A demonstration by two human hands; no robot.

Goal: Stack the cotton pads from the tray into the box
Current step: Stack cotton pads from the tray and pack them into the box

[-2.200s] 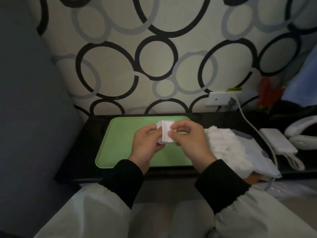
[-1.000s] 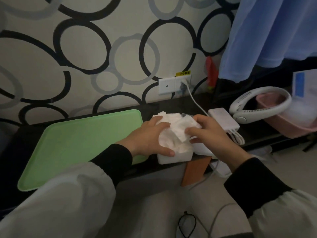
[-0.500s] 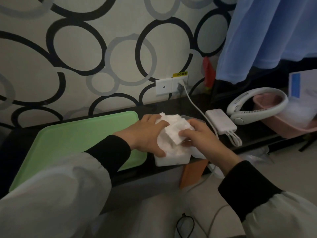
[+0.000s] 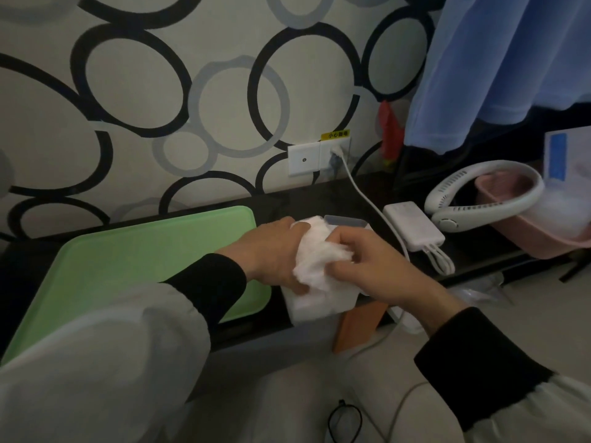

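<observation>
- Fingers [image 4: 347,242] of my right hand [image 4: 371,270], seen from the head view, are curled and pinch the right side of the cotton pads [image 4: 315,257], thumb below and the others on top.
- Fingers [image 4: 284,224] of my left hand [image 4: 271,251] wrap the left side of the same white wad, thumb at its near edge, so both hands grip it from opposite sides.
- The cotton pads sit bunched in the top of the box [image 4: 319,303], bulging above its rim; how neatly they lie I cannot tell.
- The box stands at the near edge of the dark surface [image 4: 319,199], just right of the green tray [image 4: 128,266], with a greyish lid [image 4: 345,221] showing beyond my hands.
- Right of the box lies a white power bank [image 4: 412,230], a cable [image 4: 360,193] runs up to the wall socket [image 4: 319,158], and farther right a white neck fan [image 4: 479,169] rests on a pink basin [image 4: 550,241].
- A pair of glasses [image 4: 345,423] lies on the floor, near me.
</observation>
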